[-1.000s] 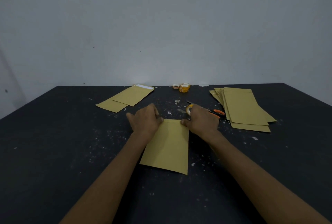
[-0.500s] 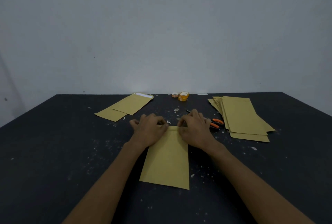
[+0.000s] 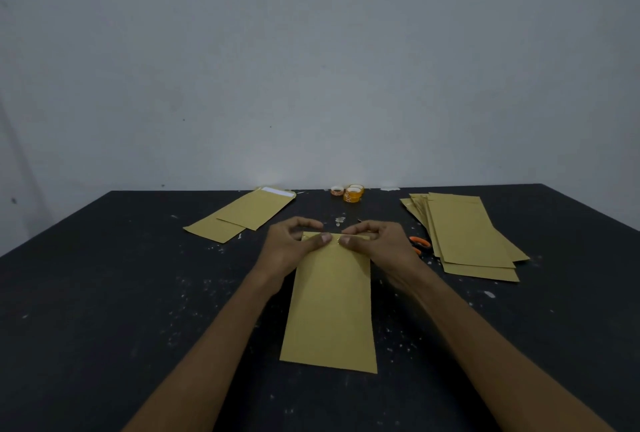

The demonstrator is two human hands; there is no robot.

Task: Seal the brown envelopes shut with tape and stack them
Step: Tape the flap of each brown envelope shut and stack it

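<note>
A brown envelope (image 3: 330, 307) lies lengthwise on the black table (image 3: 104, 293) in front of me. My left hand (image 3: 291, 248) and my right hand (image 3: 381, 248) both pinch its far top edge, thumbs on top near the middle and fingers curled over the fold. A fanned stack of brown envelopes (image 3: 467, 234) lies at the right. Two more envelopes (image 3: 242, 216) overlap at the back left, one with a white strip showing at its flap. Two tape rolls (image 3: 349, 192) stand at the table's far edge.
Orange-handled scissors (image 3: 420, 244) lie between my right hand and the right stack, partly hidden by the hand. White specks and scraps dot the tabletop. A pale wall rises right behind the table.
Both hands have closed in on the envelope's top edge and now pinch it near the middle. The tape roll seen by my right hand a second ago is no longer visible.
</note>
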